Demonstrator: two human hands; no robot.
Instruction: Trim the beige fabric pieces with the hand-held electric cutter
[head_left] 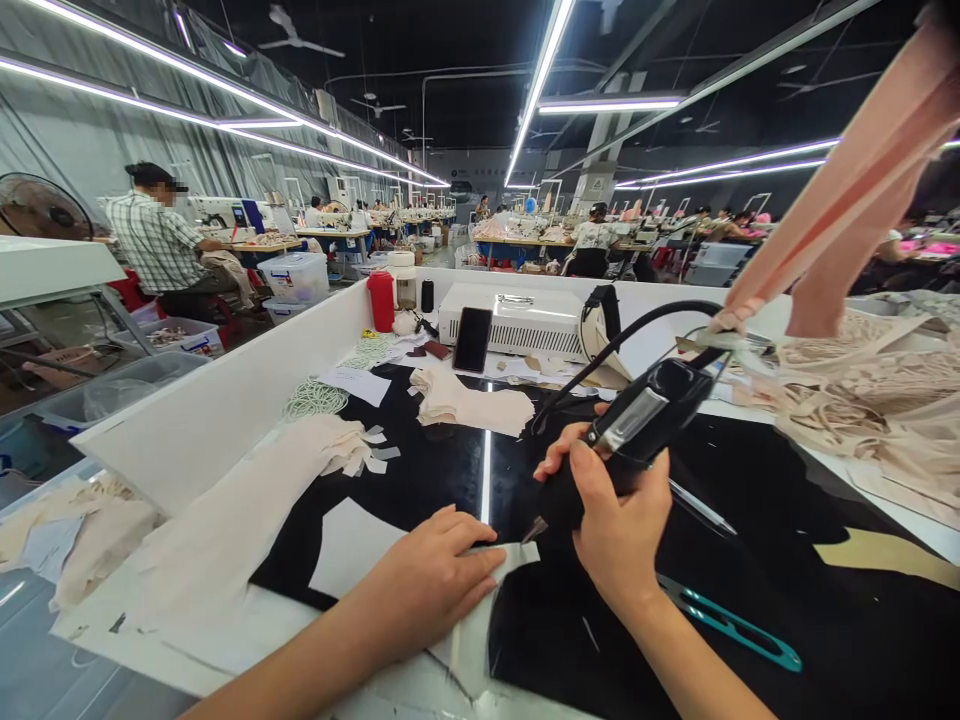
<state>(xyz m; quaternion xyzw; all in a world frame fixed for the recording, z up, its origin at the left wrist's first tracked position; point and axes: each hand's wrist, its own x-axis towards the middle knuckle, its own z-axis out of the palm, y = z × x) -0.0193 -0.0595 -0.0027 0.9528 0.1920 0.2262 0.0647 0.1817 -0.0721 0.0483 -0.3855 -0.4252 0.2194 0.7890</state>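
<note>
Head view: cutter (637,425) in right grip (611,520), tip seemingly on cloth piece (487,565) under left grip (435,575).

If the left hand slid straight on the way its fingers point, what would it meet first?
Probably the tip of the black corded tool held by the right hand; the left hand points right along the pale fabric piece.

Large factory hall — dark ceiling (450,40) crossed by long white light strips (536,90), ceiling fans (296,38) above. Grey curtained wall (90,130) at left. Rows of work tables (525,245) recede into distance — seated person in checked shirt (154,240) near standing fan (37,208).
</note>
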